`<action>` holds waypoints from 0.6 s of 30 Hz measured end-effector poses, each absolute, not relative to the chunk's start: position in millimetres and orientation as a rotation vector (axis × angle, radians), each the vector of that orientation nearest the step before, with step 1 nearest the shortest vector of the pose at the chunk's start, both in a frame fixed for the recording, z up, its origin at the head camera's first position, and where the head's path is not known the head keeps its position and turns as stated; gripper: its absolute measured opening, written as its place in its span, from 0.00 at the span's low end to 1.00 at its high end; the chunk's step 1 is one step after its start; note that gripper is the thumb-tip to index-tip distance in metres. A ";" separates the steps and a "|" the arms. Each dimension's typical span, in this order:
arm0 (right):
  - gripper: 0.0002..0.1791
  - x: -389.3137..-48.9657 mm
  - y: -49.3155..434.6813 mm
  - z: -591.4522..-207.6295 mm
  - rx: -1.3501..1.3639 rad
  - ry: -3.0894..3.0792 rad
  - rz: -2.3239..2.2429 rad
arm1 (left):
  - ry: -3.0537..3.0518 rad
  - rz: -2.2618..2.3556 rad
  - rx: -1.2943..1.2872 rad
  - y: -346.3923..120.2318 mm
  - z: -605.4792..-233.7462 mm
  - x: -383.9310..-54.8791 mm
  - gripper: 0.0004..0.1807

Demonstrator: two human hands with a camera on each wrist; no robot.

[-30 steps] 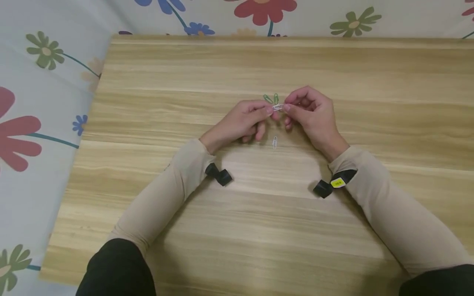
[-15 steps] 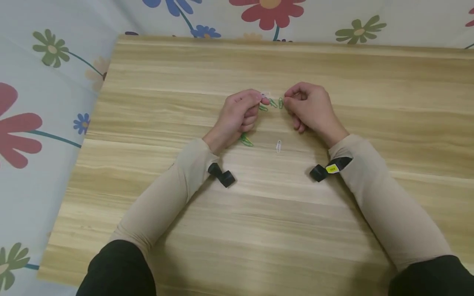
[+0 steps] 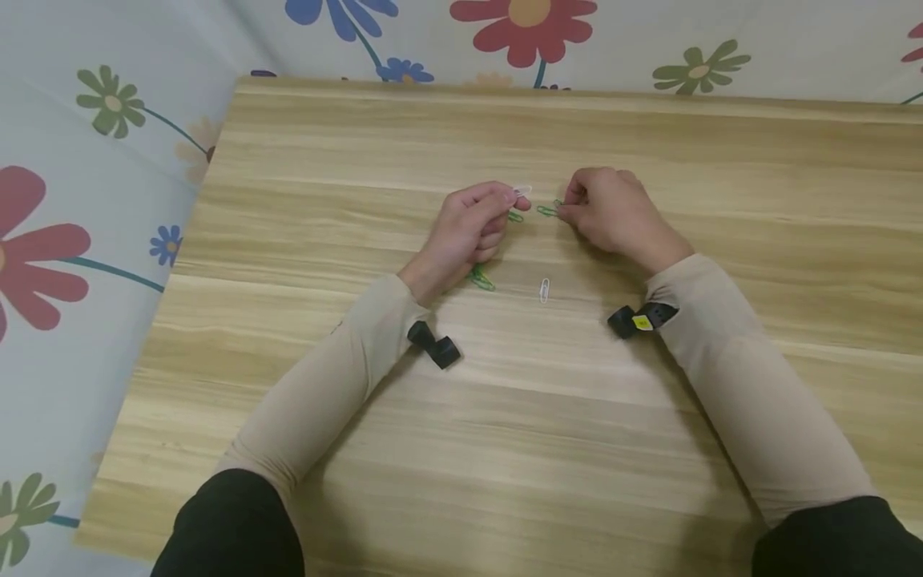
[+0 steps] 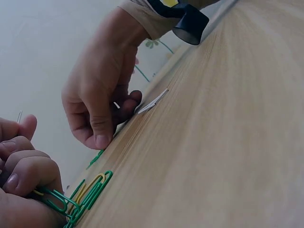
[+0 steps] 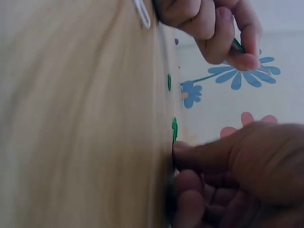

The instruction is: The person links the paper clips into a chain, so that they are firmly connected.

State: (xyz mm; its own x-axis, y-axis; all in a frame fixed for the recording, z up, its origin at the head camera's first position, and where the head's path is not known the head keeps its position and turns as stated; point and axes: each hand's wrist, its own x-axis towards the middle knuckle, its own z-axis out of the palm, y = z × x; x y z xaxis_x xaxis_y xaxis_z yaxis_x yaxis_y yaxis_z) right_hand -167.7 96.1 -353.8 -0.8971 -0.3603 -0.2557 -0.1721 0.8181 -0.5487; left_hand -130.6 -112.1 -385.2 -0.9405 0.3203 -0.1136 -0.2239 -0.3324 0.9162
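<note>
In the head view my left hand [image 3: 469,224] pinches a white paper clip [image 3: 524,191] between thumb and forefinger. Green and yellow paper clips [image 4: 90,194], linked together, trail from under its curled fingers to the table in the left wrist view. My right hand [image 3: 613,212] reaches down to the table, thumb and forefinger pinching at a green paper clip [image 3: 546,211]; its far end is hidden by the fingertips. Another green paper clip [image 5: 169,82] lies on the wood between the hands.
A loose white paper clip [image 3: 544,290] lies nearer the body on the wooden table [image 3: 548,417]. Flower-patterned cloth [image 3: 613,48] borders the table behind and at the left. Each sleeved wrist carries a small black camera [image 3: 443,351].
The hands, together at white paper clips a second ago, have separated. My left hand kept a white clip; my right went down to the green clips, which have shifted. The trailing linked clips came into view.
</note>
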 end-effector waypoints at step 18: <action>0.06 -173.2 109.3 -351.1 -0.463 2.530 -0.633 | 1.591 2.279 0.151 -111.9 -387.6 -132.1 0.12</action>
